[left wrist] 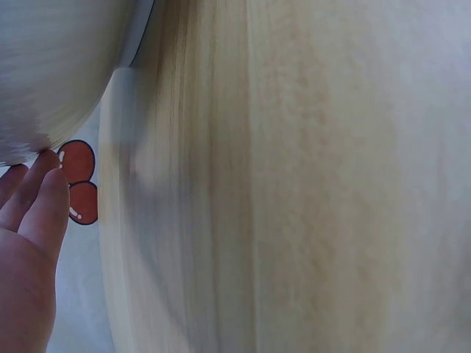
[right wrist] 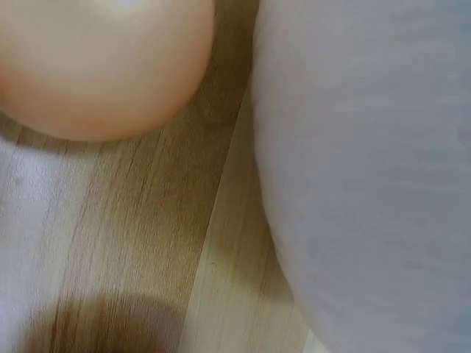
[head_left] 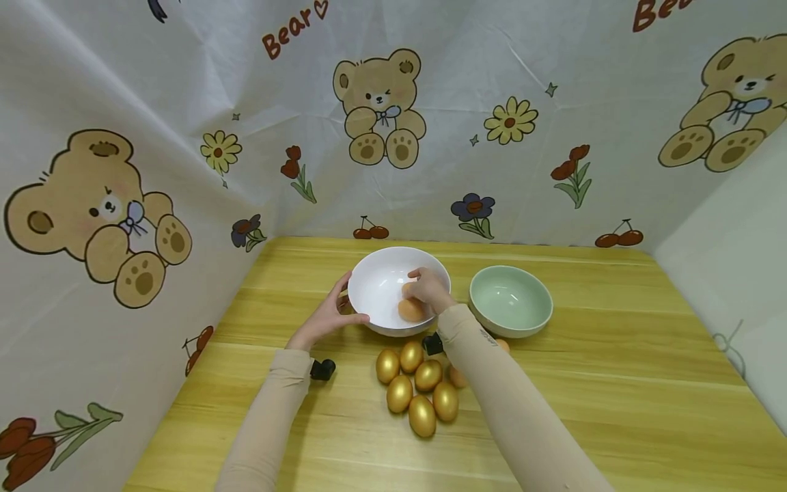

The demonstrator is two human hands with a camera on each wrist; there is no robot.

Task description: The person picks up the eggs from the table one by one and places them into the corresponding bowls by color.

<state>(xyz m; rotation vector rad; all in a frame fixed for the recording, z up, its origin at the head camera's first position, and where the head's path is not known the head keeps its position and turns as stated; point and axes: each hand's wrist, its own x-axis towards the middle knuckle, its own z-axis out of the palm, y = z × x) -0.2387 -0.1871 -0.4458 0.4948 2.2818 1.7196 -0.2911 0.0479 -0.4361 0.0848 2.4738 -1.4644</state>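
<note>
My left hand rests against the near left side of the white bowl, thumb hooked at the rim and fingers wrapped round the outer wall, so it grips the bowl. In the left wrist view the fingertips touch the bowl's pale curved underside, with the wooden counter running beside them and a printed cherry on the cloth beyond.

My right hand reaches over the near right rim into the white bowl, fingers curled down around an orange egg that sits in the bottom of the bowl on its near right side. I cannot tell whether the egg touches the bowl's floor or hangs just above it.

A light green bowl stands just right of the white one, apart from it. Near me on the counter lies a cluster of golden eggs, touching one another. Just right of them, partly hidden under my right sleeve, lie two more orange eggs. The right wrist view shows one such orange egg up close on the wood beside the white bowl's outer wall.

A bear-print cloth backs the counter on the left and far sides.
</note>
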